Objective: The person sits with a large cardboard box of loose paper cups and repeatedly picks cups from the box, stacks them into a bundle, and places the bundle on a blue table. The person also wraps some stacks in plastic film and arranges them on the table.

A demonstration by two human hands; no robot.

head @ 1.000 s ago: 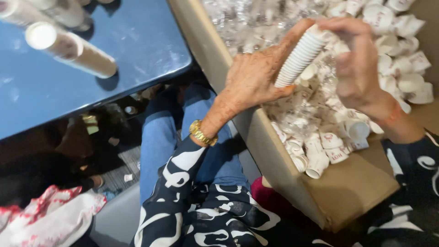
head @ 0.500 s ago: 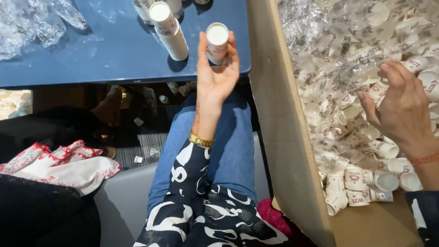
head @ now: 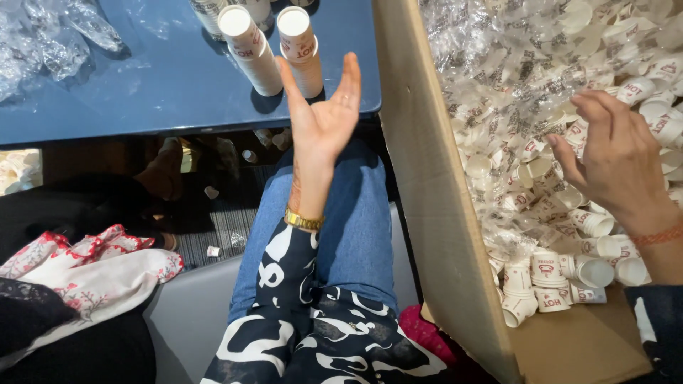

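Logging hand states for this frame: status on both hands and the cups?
Left hand open, empty, just short of the cup stacks on the table. Right hand open over loose cups in the box. Nothing between.

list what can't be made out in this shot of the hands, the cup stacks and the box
1. Head view: further cup stacks on the blue table are cut off by the top edge, so their count is unknown.
2. The cardboard box runs past the right edge; its full extent is hidden.
3. What the right hand touches among the loose paper cups is hidden by the hand itself.
4. The open left hand partly hides the nearest cup stack.
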